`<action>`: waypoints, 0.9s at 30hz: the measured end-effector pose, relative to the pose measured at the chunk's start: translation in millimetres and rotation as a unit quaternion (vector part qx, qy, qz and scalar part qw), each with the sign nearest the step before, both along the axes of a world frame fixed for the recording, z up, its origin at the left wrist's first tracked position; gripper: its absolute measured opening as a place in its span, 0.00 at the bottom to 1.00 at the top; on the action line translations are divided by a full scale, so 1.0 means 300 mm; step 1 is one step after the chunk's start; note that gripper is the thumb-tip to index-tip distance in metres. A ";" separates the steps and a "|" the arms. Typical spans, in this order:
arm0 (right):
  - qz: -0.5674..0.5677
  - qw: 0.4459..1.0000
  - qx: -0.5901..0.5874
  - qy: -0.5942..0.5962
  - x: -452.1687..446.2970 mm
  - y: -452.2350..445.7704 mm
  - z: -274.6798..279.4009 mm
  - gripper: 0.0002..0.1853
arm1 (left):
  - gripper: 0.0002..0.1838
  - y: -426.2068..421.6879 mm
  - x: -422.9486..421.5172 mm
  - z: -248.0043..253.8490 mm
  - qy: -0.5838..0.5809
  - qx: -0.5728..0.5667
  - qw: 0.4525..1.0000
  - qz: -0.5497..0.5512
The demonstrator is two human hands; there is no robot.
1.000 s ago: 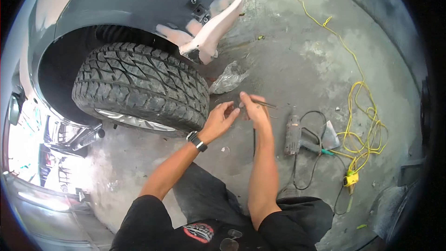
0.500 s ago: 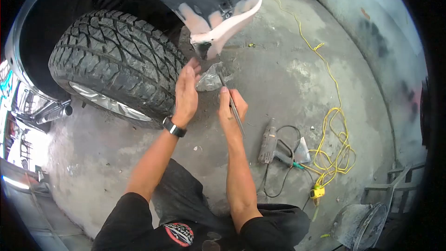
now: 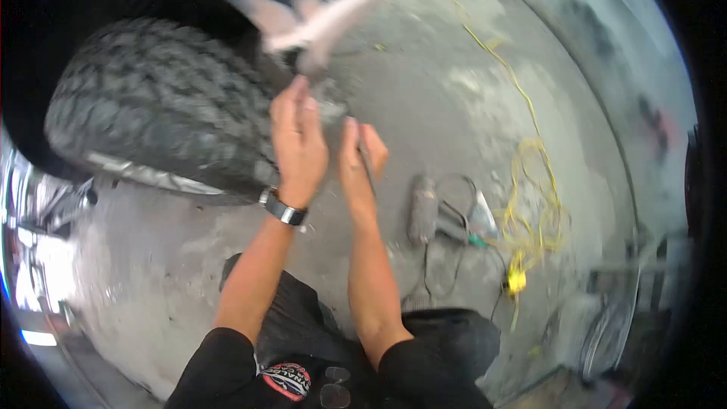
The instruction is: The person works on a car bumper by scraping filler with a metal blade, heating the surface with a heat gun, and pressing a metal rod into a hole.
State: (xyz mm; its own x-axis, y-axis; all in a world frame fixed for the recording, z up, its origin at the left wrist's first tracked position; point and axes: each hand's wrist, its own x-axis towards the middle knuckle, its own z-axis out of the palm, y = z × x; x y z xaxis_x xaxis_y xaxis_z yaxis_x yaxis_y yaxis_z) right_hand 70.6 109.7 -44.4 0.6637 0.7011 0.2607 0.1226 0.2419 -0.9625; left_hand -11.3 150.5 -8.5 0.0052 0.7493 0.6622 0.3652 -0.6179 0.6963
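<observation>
My left hand (image 3: 297, 144), a watch on its wrist, reaches up beside the tyre (image 3: 159, 102). Its fingers are stretched out, with the tips at the lower corner of the dark car body panel, which has pale pinkish filler patches (image 3: 333, 23). Blur hides whether they press on the edge. A slim grey metal bar (image 3: 369, 160) lies along my right hand (image 3: 360, 163), whose fingers are closed round it. The bar points up toward the panel, its tip a short way below the filler. Its exact kind is not clear.
On the concrete floor to the right lie a grey heat-gun-like power tool (image 3: 423, 210), a triangular light-coloured piece (image 3: 482, 217) and a coiled yellow cord (image 3: 530, 212) with a yellow socket block (image 3: 516, 280). A wall (image 3: 606, 53) rises at the far right.
The view has shifted and blurred, so the wheel and panel sit further left. My left fingers have come up to the panel's lower corner. My right hand still grips the bar.
</observation>
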 end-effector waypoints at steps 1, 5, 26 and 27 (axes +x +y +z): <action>-0.008 1.000 -0.015 -0.017 0.015 -0.002 -0.058 0.20 | 0.19 -0.012 0.019 0.003 0.025 -0.017 1.000 0.002; -0.014 0.993 -0.081 -0.089 0.047 -0.002 -0.443 0.15 | 0.22 -0.046 0.099 -0.005 -0.093 -0.197 0.964 -0.150; -0.121 0.806 -0.447 -0.369 1.098 -0.454 -1.086 0.15 | 0.16 -0.199 0.007 0.183 0.017 -0.253 0.937 -0.240; -0.024 0.734 -0.565 -0.376 1.119 -0.483 -1.055 0.14 | 0.16 -0.215 -0.003 0.177 0.033 -0.270 0.931 -0.242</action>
State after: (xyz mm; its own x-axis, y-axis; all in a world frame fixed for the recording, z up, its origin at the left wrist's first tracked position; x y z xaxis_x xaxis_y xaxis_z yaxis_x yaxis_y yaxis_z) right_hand 406.3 -35.1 -360.9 0.6617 0.7315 -0.1645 0.7036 -0.6816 -0.2006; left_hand -12.3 85.9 44.6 0.4569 0.8722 0.1748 0.1883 -0.2869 0.9393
